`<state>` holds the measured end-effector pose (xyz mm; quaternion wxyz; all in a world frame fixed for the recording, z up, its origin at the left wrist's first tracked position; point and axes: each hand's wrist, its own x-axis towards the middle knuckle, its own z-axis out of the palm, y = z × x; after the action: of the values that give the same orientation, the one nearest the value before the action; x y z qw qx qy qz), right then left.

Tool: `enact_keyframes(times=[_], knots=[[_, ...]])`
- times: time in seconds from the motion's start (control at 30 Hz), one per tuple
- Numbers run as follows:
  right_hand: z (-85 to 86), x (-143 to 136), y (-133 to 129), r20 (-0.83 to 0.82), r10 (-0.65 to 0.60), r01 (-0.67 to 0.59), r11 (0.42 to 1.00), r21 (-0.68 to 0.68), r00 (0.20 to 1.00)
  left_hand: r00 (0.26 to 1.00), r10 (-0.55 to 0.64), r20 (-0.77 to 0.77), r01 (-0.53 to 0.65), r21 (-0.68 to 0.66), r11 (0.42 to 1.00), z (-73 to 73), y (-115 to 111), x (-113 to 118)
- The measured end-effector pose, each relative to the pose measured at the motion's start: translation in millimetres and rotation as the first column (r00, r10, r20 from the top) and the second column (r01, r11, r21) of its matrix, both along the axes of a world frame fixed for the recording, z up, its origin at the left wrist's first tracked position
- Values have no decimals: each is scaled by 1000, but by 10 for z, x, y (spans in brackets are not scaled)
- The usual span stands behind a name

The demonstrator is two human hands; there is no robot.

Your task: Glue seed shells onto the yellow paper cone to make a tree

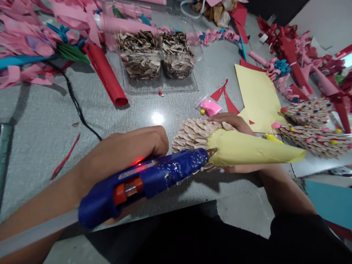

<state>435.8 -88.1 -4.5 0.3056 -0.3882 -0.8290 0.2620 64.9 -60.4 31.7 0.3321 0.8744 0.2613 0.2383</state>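
Observation:
My left hand (pixel 137 145) is closed around a blue hot glue gun (pixel 167 170), with a glue stick (pixel 38 231) sticking out of its back and a red light lit on top. The gun's nozzle touches, or nearly touches, a yellow paper cone (pixel 255 146) at the border of its shell covering. Overlapping pale seed shells (pixel 195 132) cover the cone's wide end, and its bare yellow tip points right. My right hand (pixel 233 121) grips the cone from behind and below, most of its fingers hidden by it.
A clear plastic box (pixel 159 58) of flat seed shells stands behind. Two finished shell cones (pixel 310 141) with coloured beads lie at right, near yellow paper (pixel 258 95). A red paper roll (pixel 106 75), a black cord (pixel 73 95) and a pink packet (pixel 210 107) lie around.

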Motion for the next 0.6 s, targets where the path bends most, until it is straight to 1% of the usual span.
enact_keyframes(times=[0.1, 0.17, 0.27, 0.33, 0.47, 0.6], knots=[[20, -36, -25, -8, -32, 32, 999, 14, 999, 1000, -31, -4, 31, -11, 999, -67, 38, -37], [48, -73, -45, 2, -57, 57, 998, 39, 998, 999, -47, 8, 48, -16, 999, -81, 40, -35], [74, -119, -74, -3, -54, 54, 997, 55, 999, 999, -42, 13, 42, -12, 999, -88, 22, -8], [63, -138, -97, -24, -67, 68, 997, 33, 997, 999, -36, 16, 36, 5, 999, -94, 6, 12], [-2, -156, -150, -48, -159, 158, 987, -28, 986, 1000, -7, 23, 7, 2, 1000, -101, -19, 31], [-24, -193, -172, -34, -186, 185, 983, -16, 982, 999, 24, -32, -23, 10, 1000, -90, -31, 45]])
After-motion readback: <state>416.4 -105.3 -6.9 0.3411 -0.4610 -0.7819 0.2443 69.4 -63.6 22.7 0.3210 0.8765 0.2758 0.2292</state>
